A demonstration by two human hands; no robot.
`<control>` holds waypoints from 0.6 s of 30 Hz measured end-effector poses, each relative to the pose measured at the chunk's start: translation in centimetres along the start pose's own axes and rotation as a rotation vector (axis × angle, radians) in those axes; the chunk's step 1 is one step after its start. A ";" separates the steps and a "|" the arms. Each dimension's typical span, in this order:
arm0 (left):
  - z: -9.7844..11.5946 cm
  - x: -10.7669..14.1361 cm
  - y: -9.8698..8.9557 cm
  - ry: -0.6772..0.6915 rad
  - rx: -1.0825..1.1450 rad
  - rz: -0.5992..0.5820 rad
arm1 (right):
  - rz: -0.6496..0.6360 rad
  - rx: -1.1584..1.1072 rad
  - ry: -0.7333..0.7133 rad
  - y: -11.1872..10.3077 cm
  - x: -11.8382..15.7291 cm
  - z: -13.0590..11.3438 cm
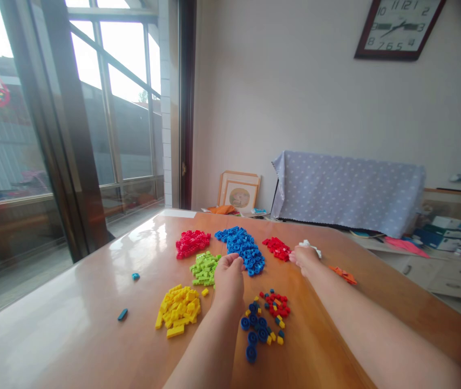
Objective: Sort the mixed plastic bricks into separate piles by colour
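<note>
Left hand (229, 274) near blue pieces (247, 249), right hand (305, 257) near red pieces (276, 249), both grips unclear

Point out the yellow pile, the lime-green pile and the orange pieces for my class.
Yellow pile (179, 307): head view, on bricks at its middle.
Lime-green pile (203, 269): head view, on bricks at its visible middle.
Orange pieces (344, 275): head view, near their middle.

Left arm (214, 337), bare, reaching forward; left hand (229, 276), loosely curled. Right arm (370, 316), bare, slanting inward from lower right; right hand (306, 257), bent, well apart from the left
</note>
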State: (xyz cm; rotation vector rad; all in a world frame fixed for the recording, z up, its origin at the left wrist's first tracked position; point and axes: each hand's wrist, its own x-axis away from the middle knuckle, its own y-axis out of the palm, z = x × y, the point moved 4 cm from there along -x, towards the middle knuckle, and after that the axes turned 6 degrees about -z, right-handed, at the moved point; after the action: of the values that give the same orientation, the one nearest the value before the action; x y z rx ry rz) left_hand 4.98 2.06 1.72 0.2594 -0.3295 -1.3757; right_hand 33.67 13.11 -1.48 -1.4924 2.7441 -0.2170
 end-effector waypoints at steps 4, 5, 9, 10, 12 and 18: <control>0.0 0.0 0.0 0.002 0.005 -0.010 | -0.037 -0.037 -0.007 -0.4 2.2 -0.8; 0.0 0.0 0.0 0.004 0.007 -0.012 | -0.065 -0.050 -0.009 -0.5 3.0 -0.9; 0.1 0.0 0.1 0.007 0.010 -0.016 | -0.204 -0.091 -0.009 -1.0 7.3 -1.4; 0.1 0.0 0.1 0.004 0.012 -0.017 | -0.238 -0.096 -0.008 -1.2 8.6 -1.5; 0.1 0.0 0.2 -0.004 0.015 -0.019 | -0.336 -0.099 -0.022 -1.8 11.2 -1.7; 0.3 0.3 0.4 -0.003 -0.046 -0.072 | -0.515 0.002 -0.058 -3.1 17.2 -2.1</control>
State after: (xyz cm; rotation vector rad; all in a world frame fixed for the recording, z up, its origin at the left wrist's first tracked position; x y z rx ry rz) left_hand 5.31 1.86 2.19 0.2325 -0.2928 -1.4528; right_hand 26.67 -2.70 2.01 -2.1366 2.2614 -0.1733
